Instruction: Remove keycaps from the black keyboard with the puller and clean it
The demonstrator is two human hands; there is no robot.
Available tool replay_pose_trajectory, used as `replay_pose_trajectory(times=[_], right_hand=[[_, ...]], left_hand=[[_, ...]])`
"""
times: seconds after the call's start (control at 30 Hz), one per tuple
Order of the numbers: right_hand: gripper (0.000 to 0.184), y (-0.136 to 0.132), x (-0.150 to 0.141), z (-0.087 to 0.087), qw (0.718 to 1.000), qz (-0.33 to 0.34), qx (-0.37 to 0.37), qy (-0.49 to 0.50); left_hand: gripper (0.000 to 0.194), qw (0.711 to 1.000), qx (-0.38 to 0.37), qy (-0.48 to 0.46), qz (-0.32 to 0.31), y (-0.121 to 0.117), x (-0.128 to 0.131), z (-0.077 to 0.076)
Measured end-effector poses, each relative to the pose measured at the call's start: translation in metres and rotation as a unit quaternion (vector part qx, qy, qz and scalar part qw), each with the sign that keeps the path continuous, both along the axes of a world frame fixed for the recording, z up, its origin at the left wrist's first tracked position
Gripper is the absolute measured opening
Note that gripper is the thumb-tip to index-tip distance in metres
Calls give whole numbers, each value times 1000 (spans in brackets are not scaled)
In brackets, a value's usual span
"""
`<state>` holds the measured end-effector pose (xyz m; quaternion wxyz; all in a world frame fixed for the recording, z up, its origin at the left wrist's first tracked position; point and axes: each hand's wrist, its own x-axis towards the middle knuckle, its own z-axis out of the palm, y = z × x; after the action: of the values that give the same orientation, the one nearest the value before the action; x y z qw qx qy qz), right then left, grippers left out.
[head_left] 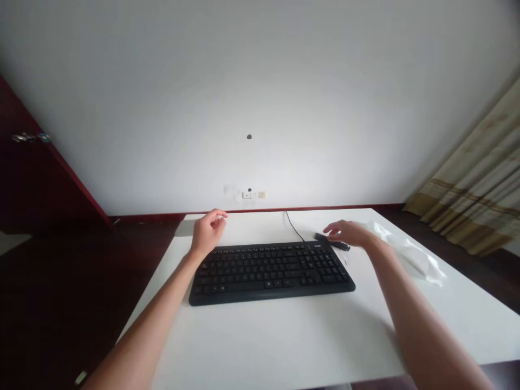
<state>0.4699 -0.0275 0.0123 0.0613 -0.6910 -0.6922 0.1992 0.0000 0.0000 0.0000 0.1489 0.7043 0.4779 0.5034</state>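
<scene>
A black keyboard (271, 270) lies on a white table (284, 341), its cable (293, 226) running off toward the far edge. My left hand (208, 230) hovers above the keyboard's far left corner, fingers curled toward the thumb, nothing visible in them. My right hand (347, 233) reaches past the keyboard's far right corner, fingers spread and lowered over a small dark object (332, 241) lying on the table. The fingers touch or nearly touch that object; I cannot tell whether they grip it.
Clear crumpled plastic wrapping (410, 252) lies on the table to the right of my right hand. A white wall with sockets (254, 194) stands behind the table. A dark red door (28, 179) is at left, striped curtains (479, 200) at right.
</scene>
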Motion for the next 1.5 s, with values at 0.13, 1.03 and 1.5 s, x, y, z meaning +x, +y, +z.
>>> replay_pose_trajectory(times=[0.13,1.03,1.5], right_hand=[[36,2,3,-5,999,33,-17,19],[48,-29,-142,31,863,60,229,447],[45,12,-229,-6,778,64,273,563]], left_hand=[[17,997,-12,69,20,10,-12,-22],[37,966,32,219,-134,-27,34,6],[39,977,-69,156,-127,-11,15,4]])
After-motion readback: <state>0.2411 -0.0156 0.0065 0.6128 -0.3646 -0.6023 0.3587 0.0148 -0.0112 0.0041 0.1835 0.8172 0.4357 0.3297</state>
